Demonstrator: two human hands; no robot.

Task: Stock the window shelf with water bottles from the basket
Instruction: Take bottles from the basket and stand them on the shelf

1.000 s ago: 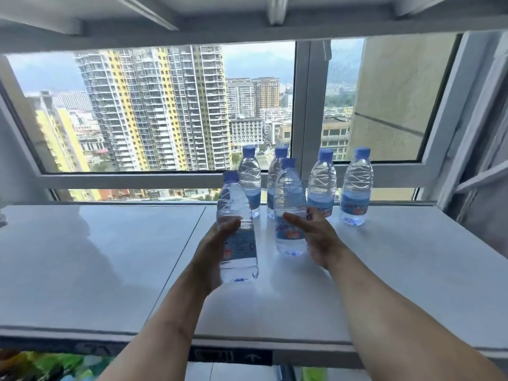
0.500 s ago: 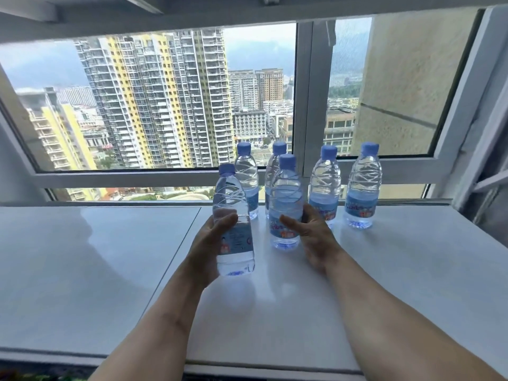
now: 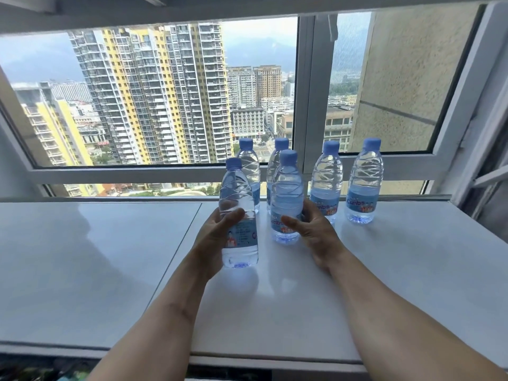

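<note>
Left hand [image 3: 217,237] grips a water bottle [image 3: 238,215] upright on the white shelf [image 3: 384,284]. Right hand [image 3: 316,235] curls around a second bottle [image 3: 286,196] just right of it. Four bottles [image 3: 364,180] stand behind both grips, along the window.

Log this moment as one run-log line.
left hand: grips front-left bottle | right hand: grips front-right bottle | shelf: both standing, four bottles in back row
</note>
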